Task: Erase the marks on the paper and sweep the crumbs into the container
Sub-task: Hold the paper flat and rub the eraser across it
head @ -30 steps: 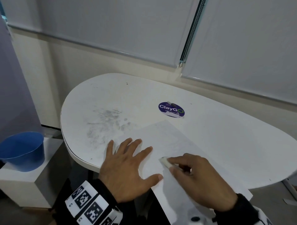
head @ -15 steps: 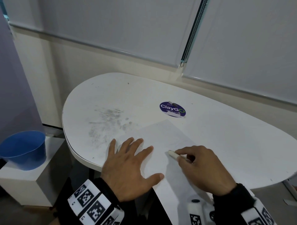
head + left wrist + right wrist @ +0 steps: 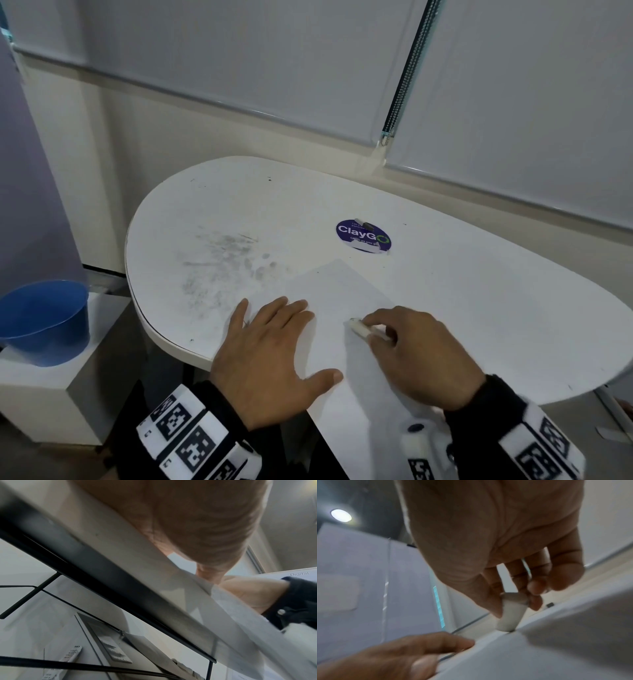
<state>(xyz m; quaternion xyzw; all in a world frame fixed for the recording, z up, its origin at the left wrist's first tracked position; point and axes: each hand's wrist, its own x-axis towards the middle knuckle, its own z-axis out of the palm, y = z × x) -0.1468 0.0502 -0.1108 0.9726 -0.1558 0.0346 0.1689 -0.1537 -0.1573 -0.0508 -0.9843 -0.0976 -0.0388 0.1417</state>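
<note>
A white sheet of paper (image 3: 342, 294) lies on the white table (image 3: 479, 291), its near end hanging over the front edge. My left hand (image 3: 270, 356) lies flat on the paper's left part, fingers spread. My right hand (image 3: 411, 353) pinches a white eraser (image 3: 359, 328) between thumb and fingers, its tip pressed on the paper. In the right wrist view the eraser (image 3: 511, 614) stands tilted on the paper (image 3: 539, 655), with my left hand (image 3: 399, 654) lower left. A blue container (image 3: 42, 322) stands on a low white block left of the table.
A round purple ClayGo sticker (image 3: 363, 235) sits on the table beyond the paper. Grey smudges (image 3: 219, 267) cover the table's left part. Closed window blinds (image 3: 239, 61) and a wall are behind. The left wrist view shows the table's edge (image 3: 137, 574) from below.
My right hand has slid the eraser away from me and a little to the right across the paper. The left hand has stayed flat in place.
</note>
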